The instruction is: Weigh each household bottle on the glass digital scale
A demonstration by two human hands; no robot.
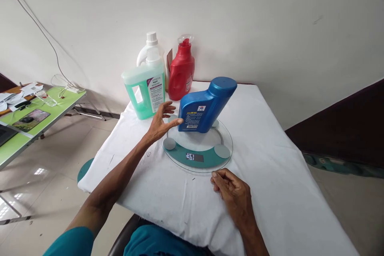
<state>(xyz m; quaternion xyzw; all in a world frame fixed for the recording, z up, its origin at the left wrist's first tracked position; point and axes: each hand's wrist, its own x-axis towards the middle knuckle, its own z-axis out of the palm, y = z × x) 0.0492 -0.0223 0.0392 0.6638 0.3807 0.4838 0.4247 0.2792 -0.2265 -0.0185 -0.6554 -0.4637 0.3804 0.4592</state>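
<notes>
A blue bottle (206,106) stands near the centre of the frame on a round glass scale (198,150), its capped neck leaning toward the upper right. The left hand (160,122) reaches in from the lower left with its fingers (177,121) spread and released; the tip of one finger touches the bottle's lower left edge, while the rest hang free beside it, grasping nothing. The right hand (232,192) rests on the white cloth at the lower centre, just in front of the scale's near rim, its fingers loosely curled inward and holding nothing. The scale's small display faces the person and shows digits that are too blurred to read with certainty. The scale lies on a tabletop (270,160) covered by the white cloth. Behind the blue bottle, toward the upper centre against the wall, stand a green jug (145,88) with a white cap and a red bottle (181,70), just beside each other. At the far left of the frame a green table (45,114) carries papers and cables.
</notes>
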